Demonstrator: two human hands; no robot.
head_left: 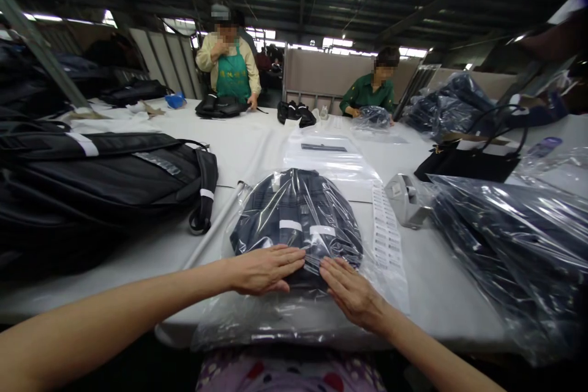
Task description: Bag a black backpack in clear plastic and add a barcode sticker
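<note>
A dark backpack (pixel 294 202) lies straps up inside a clear plastic bag (pixel 275 318) on the white table before me. White bands wrap its two straps. My left hand (pixel 269 268) rests flat on the plastic over the backpack's near part, fingers stretched out to the right. On the other side my right hand (pixel 351 291) presses flat on the same bag, its fingers pointing up and left. A small gap separates the two hands. The open end of the plastic hangs loosely over the table's near edge.
Black backpacks (pixel 105 190) are piled at left. Plastic-wrapped bags (pixel 514 245) lie stacked at right, near a tape dispenser (pixel 408 201) and a label sheet (pixel 387 226). A black handbag (pixel 473 156) stands behind. Two people (pixel 232 67) work across the table (pixel 239 141).
</note>
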